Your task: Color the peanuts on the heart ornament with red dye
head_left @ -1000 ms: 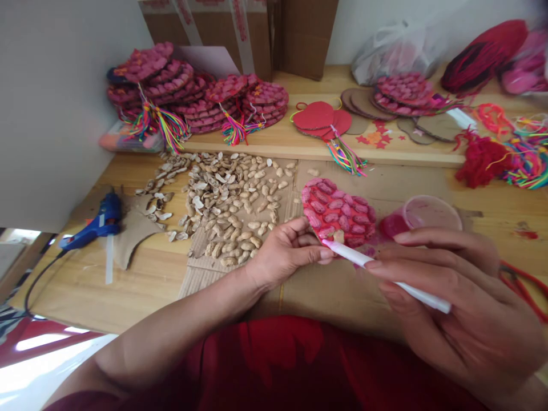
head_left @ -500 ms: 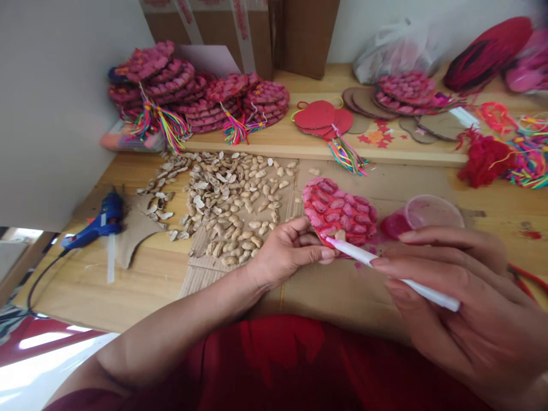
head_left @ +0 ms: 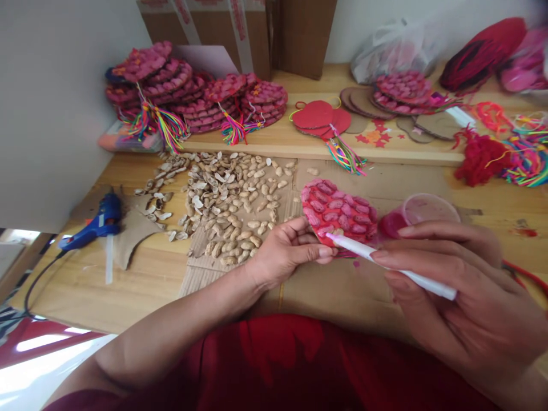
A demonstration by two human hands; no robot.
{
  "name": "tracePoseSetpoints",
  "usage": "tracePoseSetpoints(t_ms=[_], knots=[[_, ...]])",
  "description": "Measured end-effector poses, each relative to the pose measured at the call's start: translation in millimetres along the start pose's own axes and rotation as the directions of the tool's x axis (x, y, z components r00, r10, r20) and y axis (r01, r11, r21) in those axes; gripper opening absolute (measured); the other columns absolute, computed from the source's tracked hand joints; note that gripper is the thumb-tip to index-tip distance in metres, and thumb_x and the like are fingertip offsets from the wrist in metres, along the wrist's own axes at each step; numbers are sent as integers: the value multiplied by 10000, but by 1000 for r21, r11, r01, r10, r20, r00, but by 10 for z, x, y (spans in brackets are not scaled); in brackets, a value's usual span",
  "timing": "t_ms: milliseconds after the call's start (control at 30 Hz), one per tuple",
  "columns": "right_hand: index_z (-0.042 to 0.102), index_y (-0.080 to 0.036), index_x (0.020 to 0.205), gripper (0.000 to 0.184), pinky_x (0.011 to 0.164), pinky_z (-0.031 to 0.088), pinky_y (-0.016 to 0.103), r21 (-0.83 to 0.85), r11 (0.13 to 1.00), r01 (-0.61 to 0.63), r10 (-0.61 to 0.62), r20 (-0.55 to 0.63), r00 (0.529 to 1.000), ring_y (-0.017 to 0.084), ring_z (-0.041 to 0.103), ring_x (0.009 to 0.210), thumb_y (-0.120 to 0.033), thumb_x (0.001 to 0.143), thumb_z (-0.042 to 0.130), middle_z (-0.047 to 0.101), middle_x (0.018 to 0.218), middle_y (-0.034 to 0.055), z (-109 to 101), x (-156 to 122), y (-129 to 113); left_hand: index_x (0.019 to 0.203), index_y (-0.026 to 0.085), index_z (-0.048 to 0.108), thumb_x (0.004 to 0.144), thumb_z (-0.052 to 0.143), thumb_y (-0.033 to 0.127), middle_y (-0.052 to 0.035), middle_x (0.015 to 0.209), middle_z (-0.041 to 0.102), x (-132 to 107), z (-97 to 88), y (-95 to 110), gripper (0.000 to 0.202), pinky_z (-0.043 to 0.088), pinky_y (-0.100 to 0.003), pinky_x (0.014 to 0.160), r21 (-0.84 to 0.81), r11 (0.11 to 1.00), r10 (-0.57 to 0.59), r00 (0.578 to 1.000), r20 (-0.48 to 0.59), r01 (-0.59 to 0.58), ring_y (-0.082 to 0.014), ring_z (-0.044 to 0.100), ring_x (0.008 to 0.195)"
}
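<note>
My left hand (head_left: pixel 295 245) grips the lower left edge of a red disc covered with pink-painted peanut shells (head_left: pixel 340 211), thumb on the front and fingers behind. A white paintbrush (head_left: pixel 363 251) is pinched between the thumb and fingers of my right hand (head_left: pixel 454 274). Its pink tip touches the shells at the disc's lower left, by my left thumb. One shell beside the tip looks paler than the others. Behind my right fingers stands a clear plastic cup (head_left: pixel 432 208) with pink paint in it, partly hidden by the hand.
Loose peanut shells (head_left: pixel 235 200) spread over cardboard left of the disc. A blue glue gun (head_left: pixel 96 222) lies at the far left. Along the raised shelf sit stacked pink shell discs (head_left: pixel 149 85), red heart-like cutouts with tassels (head_left: pixel 319 117) and tangled red yarn (head_left: pixel 482 157).
The brush tip has shifted slightly left over the lower part of the disc, and the shell there shows less bare tan. My left hand keeps its grip.
</note>
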State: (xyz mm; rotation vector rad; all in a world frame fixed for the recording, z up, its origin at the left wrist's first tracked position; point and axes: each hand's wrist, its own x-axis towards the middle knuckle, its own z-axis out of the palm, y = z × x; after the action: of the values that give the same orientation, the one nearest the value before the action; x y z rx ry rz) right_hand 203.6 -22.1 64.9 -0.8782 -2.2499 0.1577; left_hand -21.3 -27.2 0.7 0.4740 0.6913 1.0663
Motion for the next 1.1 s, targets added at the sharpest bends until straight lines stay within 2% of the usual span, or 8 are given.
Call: tracePoseSetpoints(t_ms=[267, 433, 567, 733, 900, 1033, 1100], knots=[[690, -270, 1123, 312, 990, 529, 446, 10, 1000, 4, -4, -13, 1000, 238, 659, 1022, -147, 837, 706, 742, 947, 3, 20, -1, 35, 969, 150, 741, 640, 932, 126, -31, 863, 783, -11, 25, 29, 381, 586, -207, 671, -10, 1000, -27, 1000, -17, 26, -134, 744, 745], [696, -239, 1088, 296, 981, 527, 422, -28, 1000, 0, -2, -65, 998, 221, 668, 987, -123, 817, 715, 737, 927, 9, 20, 0, 18, 988, 161, 746, 639, 927, 117, -33, 878, 791, -8, 29, 30, 395, 584, -197, 663, -30, 999, -36, 999, -20, 35, -129, 745, 744], [687, -237, 1120, 307, 981, 528, 419, 11, 999, 33, -33, -10, 999, 227, 659, 1016, -143, 828, 707, 745, 955, 12, 19, -2, 15, 957, 153, 741, 640, 930, 111, -12, 832, 771, -11, 34, 27, 371, 584, -172, 654, -29, 999, -21, 1000, -5, 21, -113, 740, 729], [694, -252, 1114, 311, 978, 536, 437, -41, 999, -19, 15, -81, 997, 237, 666, 1015, -138, 825, 708, 748, 952, 11, 25, -18, 18, 967, 160, 741, 632, 932, 107, -26, 902, 787, -10, 36, 29, 388, 591, -182, 658, -35, 999, -24, 999, -26, 23, -120, 745, 740], [687, -275, 1128, 324, 955, 541, 451, 8, 1000, -23, 23, -36, 999, 245, 678, 998, -160, 825, 701, 751, 954, 1, 32, -17, -8, 952, 154, 746, 634, 926, 94, -27, 851, 784, -6, 36, 28, 371, 581, -174, 640, -15, 1000, -16, 1000, -25, 16, -122, 742, 727], [700, -304, 1116, 342, 935, 535, 461, -49, 993, -106, 98, -139, 985, 251, 692, 974, -153, 809, 712, 754, 951, -1, -11, -16, 30, 978, 155, 745, 636, 927, 101, -36, 881, 787, -12, 27, 29, 391, 588, -182, 648, -9, 1000, -17, 999, -38, 17, -130, 750, 738], [724, -318, 1082, 299, 893, 527, 465, -85, 980, -178, 152, -249, 956, 259, 688, 937, -188, 813, 718, 758, 931, 9, -70, -19, 115, 964, 156, 743, 638, 924, 93, -29, 868, 779, -16, 20, 27, 377, 594, -184, 655, -7, 1000, -13, 999, -47, 13, -130, 751, 734]])
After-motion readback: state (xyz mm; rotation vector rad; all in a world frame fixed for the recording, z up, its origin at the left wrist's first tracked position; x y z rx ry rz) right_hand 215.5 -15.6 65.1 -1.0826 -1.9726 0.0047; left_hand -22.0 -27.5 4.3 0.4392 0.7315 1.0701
